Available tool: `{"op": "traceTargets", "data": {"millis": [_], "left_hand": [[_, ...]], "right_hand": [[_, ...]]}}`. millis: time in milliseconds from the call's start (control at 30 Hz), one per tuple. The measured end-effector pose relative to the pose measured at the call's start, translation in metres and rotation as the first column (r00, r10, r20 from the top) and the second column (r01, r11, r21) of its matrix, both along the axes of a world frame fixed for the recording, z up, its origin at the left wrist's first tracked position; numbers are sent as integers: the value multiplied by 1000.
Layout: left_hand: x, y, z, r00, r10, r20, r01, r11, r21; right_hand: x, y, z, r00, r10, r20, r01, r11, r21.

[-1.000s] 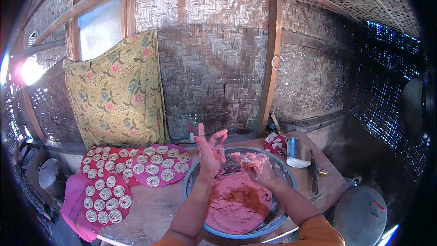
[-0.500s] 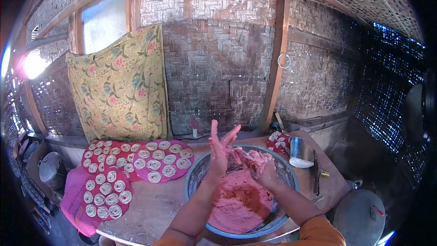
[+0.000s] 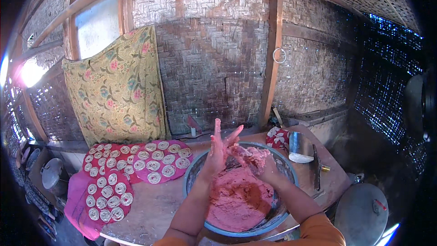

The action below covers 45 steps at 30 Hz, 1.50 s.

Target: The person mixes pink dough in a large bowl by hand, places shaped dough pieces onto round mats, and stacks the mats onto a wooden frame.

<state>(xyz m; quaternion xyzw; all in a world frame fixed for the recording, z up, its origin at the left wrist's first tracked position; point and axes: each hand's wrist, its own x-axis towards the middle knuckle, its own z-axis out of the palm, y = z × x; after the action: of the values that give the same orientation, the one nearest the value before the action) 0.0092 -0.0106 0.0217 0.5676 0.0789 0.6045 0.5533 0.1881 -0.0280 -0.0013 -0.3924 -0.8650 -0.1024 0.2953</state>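
Note:
A blue basin [image 3: 193, 218] in front of me holds a mound of crumbly pink dough [image 3: 236, 196]. Above it, my left hand [image 3: 217, 151] is raised with the fingers spread, coated in pink dough. My right hand [image 3: 260, 161] is beside the left palm, its fingers curled and thickly caked with pink clumps. The two hands seem to touch at the left palm, though the dough hides the exact contact.
Pink cloths [image 3: 82, 205] at the left carry several coiled pale discs [image 3: 107, 191]. Right of the basin are a metal cylinder [image 3: 300, 146], a dark long tool [image 3: 316, 173] and a red patterned cloth [image 3: 276, 137]. A large round lid [image 3: 362, 214] sits lower right.
My hands stay over the basin, the right one shifting slightly against the left palm. The whole view has moved slightly with my head.

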Motion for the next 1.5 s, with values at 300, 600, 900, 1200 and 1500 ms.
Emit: {"op": "traceTargets", "data": {"millis": [300,600,900,1200,1500], "left_hand": [[0,2,2,995,31,-95,-20,993,114],[-40,6,6,955,-249,161,272,952,-143],[-27,4,9,976,-85,-201,52,986,-160],[-28,5,9,983,-67,-169,47,992,-120],[-24,13,-2,947,-321,33,321,931,-176]], "right_hand": [[-4,6,-15,950,-303,76,301,953,40],[15,2,7,956,272,-109,-274,962,-9],[-5,-4,-32,949,-102,297,86,994,65],[-3,2,-35,997,37,61,-36,999,-14],[-8,17,-54,998,-38,46,36,999,39]]}}
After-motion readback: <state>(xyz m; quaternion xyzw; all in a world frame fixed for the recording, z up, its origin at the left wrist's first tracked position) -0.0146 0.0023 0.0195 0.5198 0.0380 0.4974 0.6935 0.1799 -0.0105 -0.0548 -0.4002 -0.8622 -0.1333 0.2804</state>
